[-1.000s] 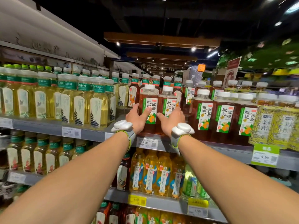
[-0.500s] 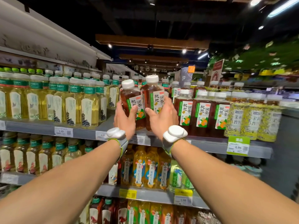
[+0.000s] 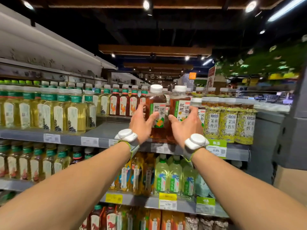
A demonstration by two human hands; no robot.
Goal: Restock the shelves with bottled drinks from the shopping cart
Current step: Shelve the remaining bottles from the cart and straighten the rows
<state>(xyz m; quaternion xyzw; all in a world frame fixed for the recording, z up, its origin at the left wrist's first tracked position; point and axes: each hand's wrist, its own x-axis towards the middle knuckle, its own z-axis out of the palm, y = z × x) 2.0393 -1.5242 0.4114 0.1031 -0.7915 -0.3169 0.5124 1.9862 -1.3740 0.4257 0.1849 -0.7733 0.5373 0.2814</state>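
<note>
Now, left bottle (image 3: 156, 112): brown tea, white cap, upright, base at the front edge of the upper shelf (image 3: 106, 130); I cannot tell whether it rests on it.
Right bottle (image 3: 180, 112): same kind, upright, just beside the first, their sides touching or nearly so.
Left hand (image 3: 141, 127): grips the left bottle, thumb across the label, fingers curled round its left side.
Right hand (image 3: 186, 127): grips the right bottle, thumb in front, fingers wrapped round its right side.
White bands (image 3: 127, 136): one on each wrist.
Right neighbours: patterned yellow bottles (image 3: 229, 120), above a green price tag (image 3: 216, 147).
Left neighbours: pale yellow bottles (image 3: 73, 112), well apart.
Lower shelf (image 3: 149, 202): more drinks.
</note>
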